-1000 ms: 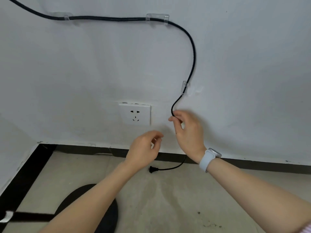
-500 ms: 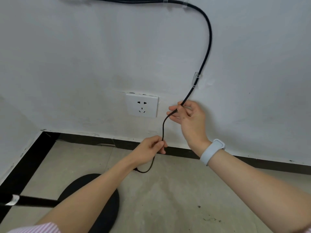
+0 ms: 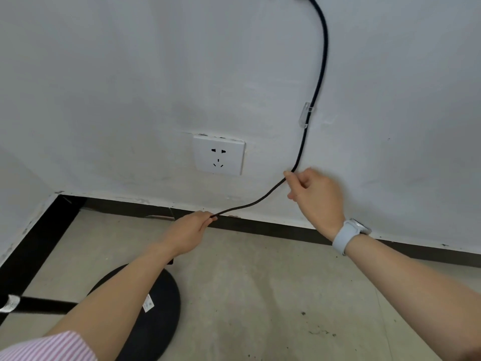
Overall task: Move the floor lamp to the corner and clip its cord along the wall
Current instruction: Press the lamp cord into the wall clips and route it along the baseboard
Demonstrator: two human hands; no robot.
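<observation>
A: Where is the cord (image 3: 315,82) found, taking the wall socket (image 3: 219,158) as the mark?

B: It is seen up and to the right of the socket, dropping down the white wall (image 3: 130,74). It is passed through a clear clip (image 3: 306,113) fixed above and right of the socket, then it is bent leftward and carried down to a point just below the socket, in front of the dark skirting (image 3: 273,227).

A: How is it gripped?

B: By the right hand (image 3: 316,196), just right of the socket's lower edge, the cord is pinched between thumb and fingertips, the other fingers being curled. By the left hand (image 3: 188,234), below the socket, the cord's lower stretch is enclosed in a closed fist; the plug itself cannot be made out. Between the two hands the cord is held nearly taut.

A: And the lamp?

B: Its round black base (image 3: 158,308) is set on the concrete floor (image 3: 273,295), well below and left of the socket, partly covered by the left forearm. A black pole (image 3: 41,304) is seen further left. A pale watch (image 3: 347,237) is worn on the right wrist.
</observation>
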